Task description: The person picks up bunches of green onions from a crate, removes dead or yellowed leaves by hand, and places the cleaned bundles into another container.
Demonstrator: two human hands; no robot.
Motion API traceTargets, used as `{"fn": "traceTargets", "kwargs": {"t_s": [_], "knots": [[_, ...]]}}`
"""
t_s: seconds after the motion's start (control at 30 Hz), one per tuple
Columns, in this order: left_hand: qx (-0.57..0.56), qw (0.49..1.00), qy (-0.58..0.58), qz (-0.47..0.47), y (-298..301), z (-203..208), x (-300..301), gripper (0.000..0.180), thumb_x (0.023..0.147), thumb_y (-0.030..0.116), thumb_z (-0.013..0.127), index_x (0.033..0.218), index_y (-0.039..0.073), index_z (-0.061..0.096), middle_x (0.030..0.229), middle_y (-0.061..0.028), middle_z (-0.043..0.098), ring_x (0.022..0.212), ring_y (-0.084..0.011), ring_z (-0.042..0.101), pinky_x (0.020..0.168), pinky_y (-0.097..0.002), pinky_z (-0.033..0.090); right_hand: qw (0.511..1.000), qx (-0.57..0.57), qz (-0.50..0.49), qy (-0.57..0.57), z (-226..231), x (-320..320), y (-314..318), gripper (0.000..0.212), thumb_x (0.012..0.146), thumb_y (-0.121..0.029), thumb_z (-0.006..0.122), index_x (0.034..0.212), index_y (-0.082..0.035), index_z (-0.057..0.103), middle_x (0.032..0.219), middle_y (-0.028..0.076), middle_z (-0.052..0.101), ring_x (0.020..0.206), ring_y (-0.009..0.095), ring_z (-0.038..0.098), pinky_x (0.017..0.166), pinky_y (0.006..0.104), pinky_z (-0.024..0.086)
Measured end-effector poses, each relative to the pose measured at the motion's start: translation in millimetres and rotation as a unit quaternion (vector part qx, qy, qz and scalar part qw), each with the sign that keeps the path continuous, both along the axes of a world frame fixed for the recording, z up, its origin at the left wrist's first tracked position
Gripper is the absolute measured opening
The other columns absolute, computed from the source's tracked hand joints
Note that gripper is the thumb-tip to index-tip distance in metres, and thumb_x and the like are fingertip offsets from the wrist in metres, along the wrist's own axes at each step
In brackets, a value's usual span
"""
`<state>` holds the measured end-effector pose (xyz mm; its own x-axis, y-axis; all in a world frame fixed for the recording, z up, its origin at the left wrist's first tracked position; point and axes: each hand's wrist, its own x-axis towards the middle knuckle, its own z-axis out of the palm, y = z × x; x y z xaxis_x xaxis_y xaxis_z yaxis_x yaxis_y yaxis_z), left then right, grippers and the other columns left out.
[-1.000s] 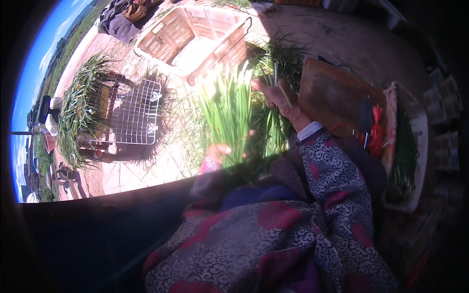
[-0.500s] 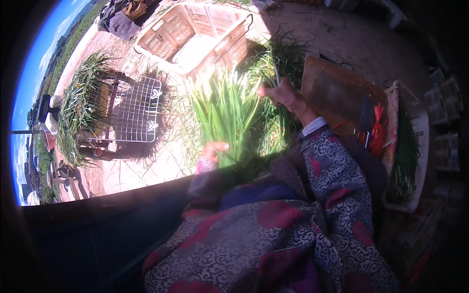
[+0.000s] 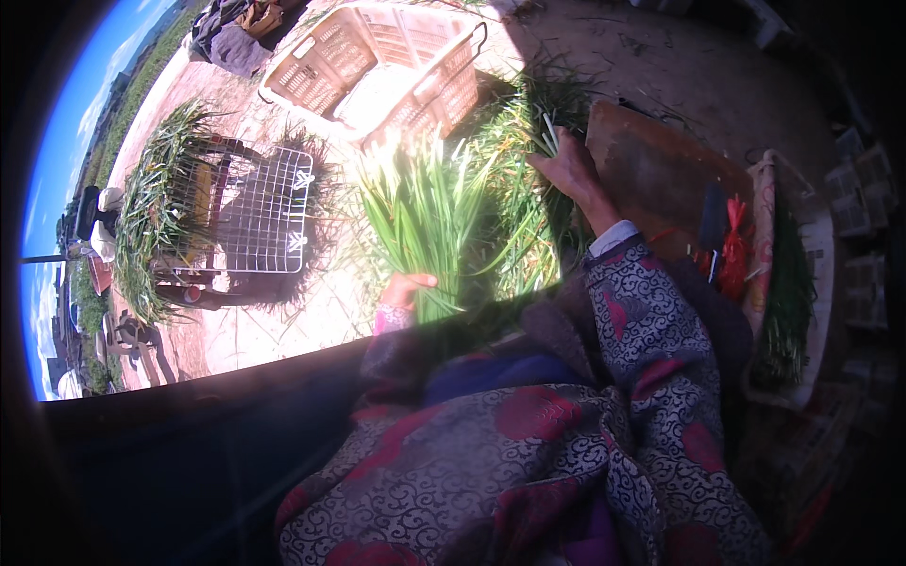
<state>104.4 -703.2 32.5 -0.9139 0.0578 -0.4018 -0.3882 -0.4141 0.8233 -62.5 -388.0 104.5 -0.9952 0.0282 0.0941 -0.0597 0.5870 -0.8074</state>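
Observation:
My left hand (image 3: 406, 289) is closed around a thick bunch of garlic chives (image 3: 425, 208), its thumb across the leaves. The pale stem ends point away from me and fan out in bright sun. To the right, my right hand (image 3: 571, 168) grips a few chive stalks (image 3: 549, 137), whose whitish ends stick up past the fingers. It is over the right side of a loose heap of green chives (image 3: 524, 226), apart from the bunch. Some leaves trail between the bunch and the heap.
A pale plastic crate (image 3: 444, 94) stands beyond the bunch. At left, grassy leaves (image 3: 156, 208) hang beside a wire rack (image 3: 274, 203). A brown board (image 3: 651, 170), red ties (image 3: 732, 250) and a basket with more greens (image 3: 788, 302) are at right. A dark edge (image 3: 236, 377) crosses in front.
My right hand has moved right, away from the bunch, with the stalks in it. My left hand and the bunch have shifted slightly left.

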Motion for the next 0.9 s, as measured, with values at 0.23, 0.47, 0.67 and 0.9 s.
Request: {"fn": "traceTargets", "kwargs": {"t_s": [0.23, 0.47, 0.67, 0.9], "knots": [[0.119, 0.989, -0.047, -0.080, 15, 23, 2, 0.036, 0.070, -0.004, 0.066, 0.104, -0.011, 0.061, 0.089, -0.0212, 0.068, 0.075, -0.0322, 0.069, 0.071, -0.0403, 0.059, 0.939, -0.234, 0.092, -0.233, 11, 21, -41, 0.039, 0.078, -0.040, 0.077, 0.076, -0.005, 0.060, 0.058, -0.001, 0.052, 0.041, 0.007, 0.040, 0.037, 0.0255, 0.028], [0.314, 0.944, -0.054, -0.089, 55, 65, 10, 0.065, 0.067, 0.003, 0.061, 0.129, -0.010, 0.049, 0.117, -0.0292, 0.062, 0.105, -0.0392, 0.063, 0.096, -0.0489, 0.048, 0.912, -0.270, 0.194, -0.241, 19, 19, -21, 0.033, 0.079, -0.032, 0.076, 0.065, -0.007, 0.059, 0.053, -0.001, 0.050, 0.043, 0.009, 0.045, 0.040, 0.0263, 0.034], [0.092, 0.993, -0.070, 0.000, 15, 9, 13, 0.034, 0.066, 0.003, 0.067, 0.096, -0.012, 0.064, 0.088, -0.0248, 0.069, 0.066, -0.0310, 0.069, 0.062, -0.0437, 0.060, 0.907, -0.218, 0.271, -0.239, 20, 13, -10, 0.020, 0.077, -0.019, 0.073, 0.069, -0.006, 0.059, 0.059, 0.000, 0.053, 0.049, 0.009, 0.046, 0.045, 0.0276, 0.036], [0.072, 0.995, -0.063, -0.024, -13, -10, 6, 0.035, 0.066, 0.002, 0.067, 0.097, -0.013, 0.062, 0.085, -0.0235, 0.069, 0.065, -0.0320, 0.069, 0.062, -0.0437, 0.060, 0.968, -0.001, 0.226, -0.108, 3, -1, -13, 0.020, 0.078, -0.017, 0.066, 0.080, 0.003, 0.063, 0.067, 0.009, 0.063, 0.066, 0.024, 0.062, 0.063, 0.0395, 0.049]]}}
